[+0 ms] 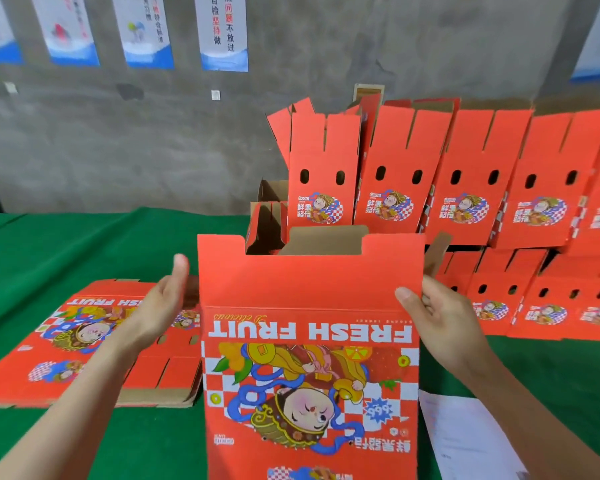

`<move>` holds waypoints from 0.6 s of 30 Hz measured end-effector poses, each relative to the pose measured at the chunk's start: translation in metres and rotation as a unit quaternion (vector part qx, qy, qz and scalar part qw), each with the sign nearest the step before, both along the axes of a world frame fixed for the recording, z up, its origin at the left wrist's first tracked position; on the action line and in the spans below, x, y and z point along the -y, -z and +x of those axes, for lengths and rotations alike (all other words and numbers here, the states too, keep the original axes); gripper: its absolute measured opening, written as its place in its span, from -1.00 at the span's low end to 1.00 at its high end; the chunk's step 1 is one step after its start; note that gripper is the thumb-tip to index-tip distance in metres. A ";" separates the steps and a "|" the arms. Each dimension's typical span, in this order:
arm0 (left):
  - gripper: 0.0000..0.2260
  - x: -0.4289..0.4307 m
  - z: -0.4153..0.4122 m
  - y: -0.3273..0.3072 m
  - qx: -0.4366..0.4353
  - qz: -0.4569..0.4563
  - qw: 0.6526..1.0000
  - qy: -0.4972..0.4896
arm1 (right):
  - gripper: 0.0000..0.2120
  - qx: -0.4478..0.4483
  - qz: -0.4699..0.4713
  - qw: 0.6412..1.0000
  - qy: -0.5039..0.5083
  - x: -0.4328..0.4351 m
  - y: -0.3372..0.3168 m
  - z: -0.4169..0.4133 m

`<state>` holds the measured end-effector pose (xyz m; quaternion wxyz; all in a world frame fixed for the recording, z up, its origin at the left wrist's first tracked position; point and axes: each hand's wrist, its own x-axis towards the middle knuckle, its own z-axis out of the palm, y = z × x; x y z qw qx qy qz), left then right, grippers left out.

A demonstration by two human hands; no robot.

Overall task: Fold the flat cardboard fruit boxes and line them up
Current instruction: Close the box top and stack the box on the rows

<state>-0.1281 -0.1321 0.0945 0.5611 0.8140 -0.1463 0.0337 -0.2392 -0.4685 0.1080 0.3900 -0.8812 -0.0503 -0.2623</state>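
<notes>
A red cardboard fruit box [309, 292] stands upright at the middle of the green-covered bench [49, 244], its printed front facing the camera upside down, so the words FRESH FRUIT and the cartoon figure read inverted. The right hand [440, 313] has its grip closed on the box's right edge, thumb on the front face and fingers curled behind. The left hand [167, 299] is at the box's left edge with the palm turned toward it and the thumb raised. Its grip is open and nothing is clasped, and whether the fingertips touch the side panel cannot be told, since the box hides them. To the left, a stack of flat boxes [84, 341] lies on the bench. Behind and to the right, folded boxes [430, 174] stand side by side in two tiers, flaps up, against the grey wall [118, 133], which carries a row of posters [224, 32]. A white sheet of paper [471, 441] lies at the lower right, beside the held box.
</notes>
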 end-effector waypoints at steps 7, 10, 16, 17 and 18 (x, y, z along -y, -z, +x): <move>-0.56 0.008 -0.008 -0.003 0.033 0.087 0.990 0.103 | -0.59 0.028 0.011 0.999 0.023 0.025 0.027 -0.016; -0.73 0.014 -0.014 -0.009 0.011 0.125 0.979 0.158 | -0.57 0.008 0.008 1.000 0.028 0.039 0.037 -0.026; -0.68 0.031 -0.023 -0.022 0.025 0.249 0.962 0.110 | -0.65 0.015 0.046 0.999 0.013 0.046 0.046 -0.041; -0.74 0.032 -0.027 -0.023 0.047 0.228 0.969 0.086 | -0.65 0.022 0.048 0.998 0.016 0.046 0.044 -0.042; -0.76 0.033 -0.030 -0.023 0.074 0.211 0.973 0.059 | -0.67 0.031 0.053 0.998 0.018 0.046 0.042 -0.043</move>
